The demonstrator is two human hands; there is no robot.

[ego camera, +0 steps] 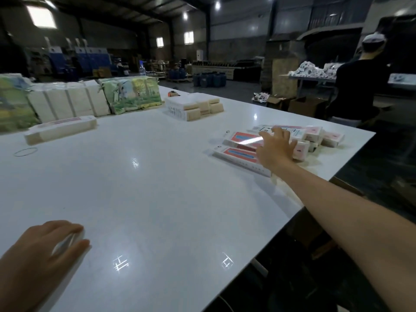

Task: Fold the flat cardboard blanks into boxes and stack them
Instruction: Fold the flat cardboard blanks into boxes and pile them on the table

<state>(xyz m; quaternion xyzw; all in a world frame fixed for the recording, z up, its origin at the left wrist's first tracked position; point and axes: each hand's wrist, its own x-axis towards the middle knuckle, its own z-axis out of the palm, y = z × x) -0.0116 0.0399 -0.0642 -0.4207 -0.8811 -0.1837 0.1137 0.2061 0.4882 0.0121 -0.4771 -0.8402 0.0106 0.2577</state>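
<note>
A pile of folded pink and white boxes point(315, 136) lies at the table's far right. My right hand point(275, 146) reaches out over it with fingers spread, touching the boxes. In front of that hand lie long folded boxes point(238, 154) with red and blue print. My left hand point(56, 242) is low at the near left, fingers curled around a small pale item, blurred, that looks like a flat blank. A thick stack of flat blanks point(60, 129) with a pink top lies at the far left.
The white table point(157, 199) has bundles of packed blanks point(74, 100) along its far left and a smaller stack point(193, 106) at the back centre. A rubber band point(26, 152) lies at the left. Another person point(360, 82) stands at the far right.
</note>
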